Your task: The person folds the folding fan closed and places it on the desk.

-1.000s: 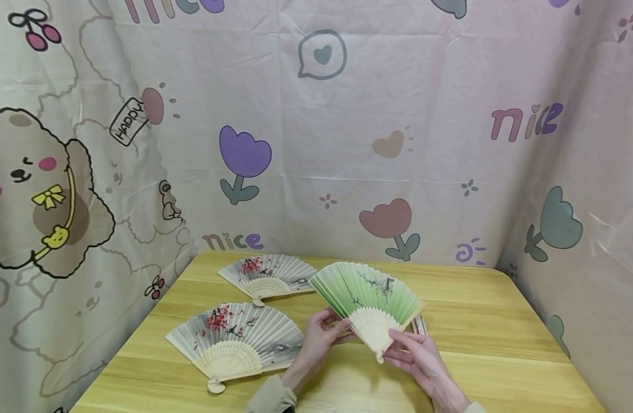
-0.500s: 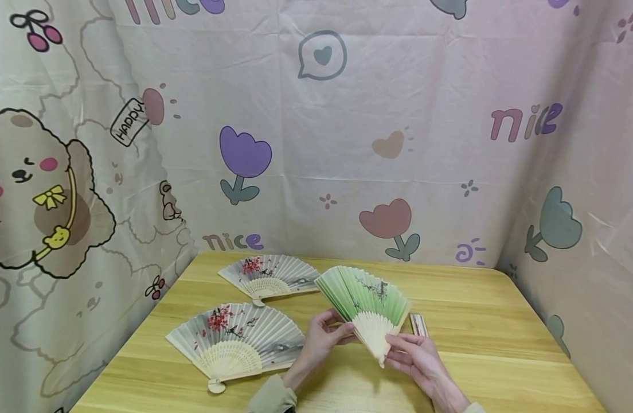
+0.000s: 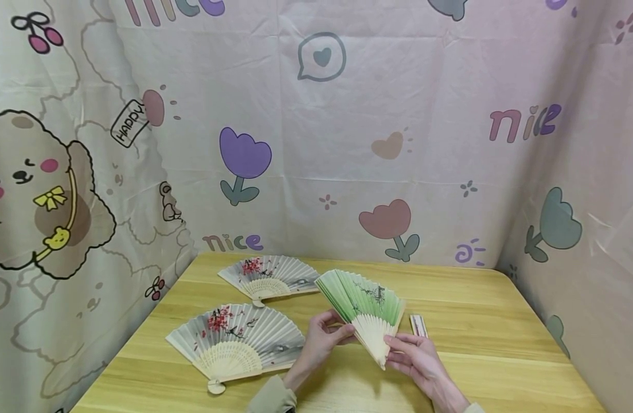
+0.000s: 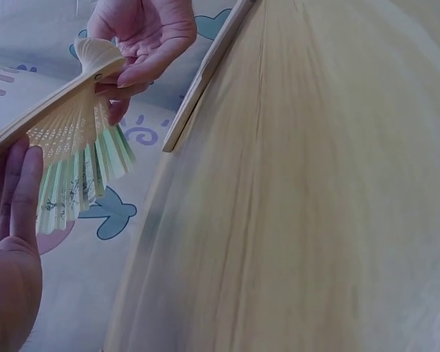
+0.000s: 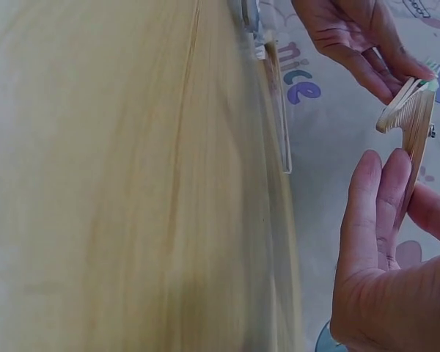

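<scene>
Both hands hold a partly spread folding fan (image 3: pixel 360 295) above the table, with green pleated paper, a dark branch print and pale slatted ribs. My left hand (image 3: pixel 324 338) pinches its left edge between thumb and fingers. On the other side, my right hand (image 3: pixel 419 361) grips the ribs low down, near the pivot end. The left wrist view shows the pierced ribs (image 4: pixel 66 132) and the pivot end close to the right hand's fingers. From the right wrist, the fan's wooden outer rib (image 5: pixel 418 132) appears nearly edge-on, running between the two hands.
Two spread grey fans with red blossoms lie on the wooden table (image 3: pixel 481 321) at left: a front one (image 3: pixel 234 344) and a rear one (image 3: pixel 267 278). A narrow folded fan (image 3: pixel 418 325) lies partly behind the right hand. Printed cloth (image 3: pixel 316 137) hangs around the table.
The green fan has narrowed, its right edge moving left toward the left edge. My right hand has shifted slightly with it, while the left hand stays nearly still. More of the folded fan shows.
</scene>
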Demonstrator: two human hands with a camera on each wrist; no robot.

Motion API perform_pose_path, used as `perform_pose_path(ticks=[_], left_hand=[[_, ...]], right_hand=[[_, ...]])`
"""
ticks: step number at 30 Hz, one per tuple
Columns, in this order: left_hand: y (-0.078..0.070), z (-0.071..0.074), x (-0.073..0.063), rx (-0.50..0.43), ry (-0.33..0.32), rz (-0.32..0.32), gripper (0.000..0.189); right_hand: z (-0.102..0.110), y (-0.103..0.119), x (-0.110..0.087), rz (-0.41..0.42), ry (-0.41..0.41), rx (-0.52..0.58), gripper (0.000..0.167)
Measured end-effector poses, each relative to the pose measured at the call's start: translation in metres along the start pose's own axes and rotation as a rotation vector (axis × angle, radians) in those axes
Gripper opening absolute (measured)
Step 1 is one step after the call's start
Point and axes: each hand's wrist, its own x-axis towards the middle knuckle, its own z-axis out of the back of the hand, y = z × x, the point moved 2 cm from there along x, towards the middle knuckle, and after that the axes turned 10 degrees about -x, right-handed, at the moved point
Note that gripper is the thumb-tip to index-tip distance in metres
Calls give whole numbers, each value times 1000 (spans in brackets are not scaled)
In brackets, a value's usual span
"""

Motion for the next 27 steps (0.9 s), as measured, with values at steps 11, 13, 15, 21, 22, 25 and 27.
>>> perform_pose_path(ticks=[11, 13, 15, 21, 22, 25, 27], left_hand=[[-1, 2, -1, 18, -20, 40, 47], [-1, 1, -2, 22, -18, 46, 46], [-1, 1, -2, 28, -19, 48, 44], [-3, -1, 0, 51, -33, 39, 43], [-2, -1, 0, 53, -33, 34, 42], [-1, -1, 1, 56, -30, 27, 39], [-1, -1, 2, 54, -28, 28, 39]], right_hand=[[0, 0, -2, 20, 20, 14, 7], [1, 0, -2, 29, 26, 19, 8], [1, 0, -2, 39, 32, 21, 9], [1, 0, -2, 56, 36, 3, 9], [1, 0, -2, 57, 34, -4, 9], [0, -1, -2, 68, 34, -31, 9], [0, -1, -2, 75, 33, -43, 9]])
